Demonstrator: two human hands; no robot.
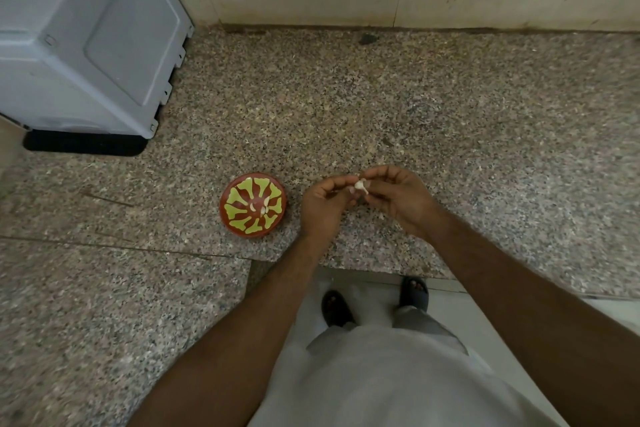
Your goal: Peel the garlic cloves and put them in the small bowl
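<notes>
- Left hand (323, 206) and right hand (398, 199) meet above the speckled granite bench (450, 114), near its front edge.
- Both sets of fingers pinch one pale garlic clove (360, 185) between their tips; neither hand is released.
- Small bowl (230, 218), red-brown with yellow-green pattern, stands on the bench just left of the left hand, not touching it.
- A few pale cloves (261, 207) lie inside the bowl.
- Grey appliance (86, 38) sits at the far left corner.
</notes>
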